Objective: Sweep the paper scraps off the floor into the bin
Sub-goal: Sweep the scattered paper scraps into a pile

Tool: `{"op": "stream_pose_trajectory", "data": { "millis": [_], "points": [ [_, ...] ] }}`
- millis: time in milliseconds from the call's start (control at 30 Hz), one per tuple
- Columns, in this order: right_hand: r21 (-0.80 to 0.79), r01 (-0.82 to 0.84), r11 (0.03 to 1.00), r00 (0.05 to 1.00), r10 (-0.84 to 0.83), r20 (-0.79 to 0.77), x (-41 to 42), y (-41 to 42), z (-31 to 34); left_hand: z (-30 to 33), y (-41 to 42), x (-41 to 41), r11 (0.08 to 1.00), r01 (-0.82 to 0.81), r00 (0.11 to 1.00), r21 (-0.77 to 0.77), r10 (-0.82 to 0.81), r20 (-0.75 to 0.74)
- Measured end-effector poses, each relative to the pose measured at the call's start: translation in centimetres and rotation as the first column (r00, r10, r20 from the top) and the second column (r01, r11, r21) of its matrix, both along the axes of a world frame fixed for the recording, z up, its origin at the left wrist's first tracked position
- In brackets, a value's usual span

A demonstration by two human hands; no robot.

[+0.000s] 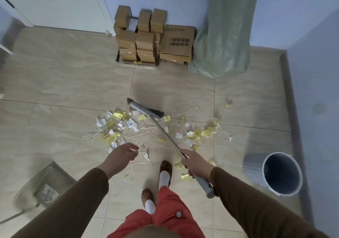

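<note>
Paper scraps (157, 129) lie all over the floor (64, 83); the bin (282, 173) looks empty. The right hand (194, 162) grips the broom (146, 112); the left hand (122, 154) hangs loose, holding nothing.

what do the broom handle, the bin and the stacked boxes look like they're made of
Broom handle: seemingly bare metal, thin and shiny, with a grey, probably plastic grip held by the right hand.
Bin: likely plastic, with smooth pale blue-grey walls and a thin rim.
Stacked boxes: cardboard, matte brown with folded flaps and tape seams; one bears printed characters.
</note>
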State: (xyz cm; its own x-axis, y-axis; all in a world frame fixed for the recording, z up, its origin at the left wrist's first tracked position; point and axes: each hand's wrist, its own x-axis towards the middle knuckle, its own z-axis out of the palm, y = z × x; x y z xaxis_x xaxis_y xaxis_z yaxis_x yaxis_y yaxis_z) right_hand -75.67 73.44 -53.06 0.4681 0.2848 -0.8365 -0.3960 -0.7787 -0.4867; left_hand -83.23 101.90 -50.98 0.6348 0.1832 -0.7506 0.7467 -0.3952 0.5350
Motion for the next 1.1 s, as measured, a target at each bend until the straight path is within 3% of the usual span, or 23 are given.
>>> {"op": "stream_pose_trajectory", "data": {
  "millis": [133, 333, 433, 567, 667, 867, 1100],
  "points": [
    [0.054, 0.072, 0.996, 0.995, -0.075, 0.061, -5.6, -4.8, 3.3, 0.3, -2.4, -0.1, 0.999, 0.035, 0.999, -0.010, -0.034, 0.039],
    [-0.033, 0.229, 0.973, 0.949, -0.215, 0.231, -9.8, -12.2, 5.6, -0.4, -7.3, -1.8, 0.993, 0.112, 0.992, -0.048, -0.109, 0.067],
    [-0.096, 0.304, 0.948, 0.916, -0.263, 0.304, -8.6, -15.8, 5.8, -0.8, -10.1, -2.6, 0.989, 0.141, 0.989, -0.050, -0.138, 0.048],
    [-0.086, 0.484, 0.871, 0.848, -0.442, 0.293, -4.2, -21.3, 5.6, -0.7, -14.0, -1.6, 0.976, 0.213, 0.976, -0.038, -0.211, 0.045],
    [-0.148, 0.521, 0.841, 0.834, -0.464, 0.298, 0.5, -25.7, 4.1, -0.6, -16.8, 0.2, 0.972, 0.233, 0.971, -0.019, -0.232, 0.054],
    [-0.260, 0.525, 0.810, 0.845, -0.458, 0.277, 11.3, -31.6, 0.6, -1.0, -22.2, 3.6, 0.973, 0.228, 0.973, 0.043, -0.230, 0.035],
    [-0.284, 0.270, 0.920, 0.956, -0.220, 0.195, 15.9, -28.7, -2.9, -1.5, -24.8, 5.2, 0.957, 0.263, 0.963, 0.120, -0.267, 0.019]
  ]
}}
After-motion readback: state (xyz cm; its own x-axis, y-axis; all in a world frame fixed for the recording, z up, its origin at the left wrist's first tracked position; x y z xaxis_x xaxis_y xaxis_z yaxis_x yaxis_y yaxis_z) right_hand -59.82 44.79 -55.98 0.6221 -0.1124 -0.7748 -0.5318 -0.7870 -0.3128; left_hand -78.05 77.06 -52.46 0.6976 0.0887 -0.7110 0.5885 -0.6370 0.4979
